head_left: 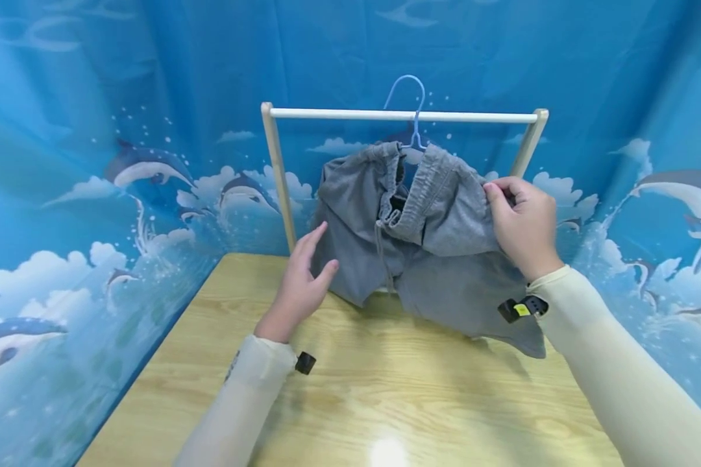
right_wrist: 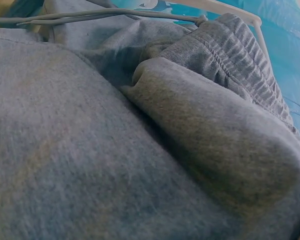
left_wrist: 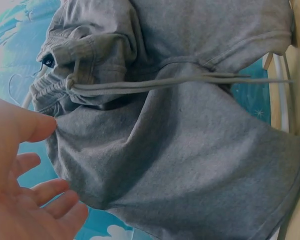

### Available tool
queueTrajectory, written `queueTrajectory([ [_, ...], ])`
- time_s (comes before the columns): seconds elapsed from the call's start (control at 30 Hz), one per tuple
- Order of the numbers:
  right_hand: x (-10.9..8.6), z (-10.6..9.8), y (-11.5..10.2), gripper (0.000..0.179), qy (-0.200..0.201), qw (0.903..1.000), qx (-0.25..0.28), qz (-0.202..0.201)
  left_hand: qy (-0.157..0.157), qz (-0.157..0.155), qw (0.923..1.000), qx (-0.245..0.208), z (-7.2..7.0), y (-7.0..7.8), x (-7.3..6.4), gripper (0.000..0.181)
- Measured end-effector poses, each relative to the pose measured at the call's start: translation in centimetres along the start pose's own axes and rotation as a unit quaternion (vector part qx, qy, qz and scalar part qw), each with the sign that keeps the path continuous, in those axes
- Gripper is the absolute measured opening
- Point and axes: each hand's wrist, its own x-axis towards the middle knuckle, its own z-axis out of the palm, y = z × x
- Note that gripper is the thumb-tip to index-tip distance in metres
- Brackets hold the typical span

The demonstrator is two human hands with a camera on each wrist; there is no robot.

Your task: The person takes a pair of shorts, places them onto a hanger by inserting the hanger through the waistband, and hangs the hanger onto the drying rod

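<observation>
Grey drawstring shorts [head_left: 350, 214] hang from a light blue hanger [head_left: 416, 126] hooked over the white bar of a small rack. Their elastic waistband sags in the middle, and the drawstring [left_wrist: 180, 82] dangles down the front. At the right side of the waist, my right hand [head_left: 526, 224] pinches the fabric between thumb and fingers. My left hand [head_left: 300, 282] is beside the left edge of the shorts, its fingers spread and holding nothing. Folded grey cloth [right_wrist: 215, 130] fills most of the right wrist view, where the right hand is almost wholly out of frame.
The rack has wooden posts [head_left: 279, 175] and a white crossbar [head_left: 339, 114], and stands at the back of a light wooden table [head_left: 210, 363]. Blue curtains [head_left: 198, 78] printed with dolphins and clouds surround the table on the back and sides.
</observation>
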Motion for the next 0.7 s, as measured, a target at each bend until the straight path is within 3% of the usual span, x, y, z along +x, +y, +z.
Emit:
queueTrajectory([
  [0.33, 0.7, 1.2, -0.1, 0.036, -0.03, 0.9995, -0.011, 0.001, -0.028, -0.011, 0.9995, 0.006, 0.0, -0.2, 0.0, 0.064],
  [0.7, -0.8, 2.7, 0.5, 0.032, -0.068, 0.9976, -0.008, -0.005, -0.036, -0.026, 0.9989, 0.015, 0.3, -0.8, -0.6, 0.062],
])
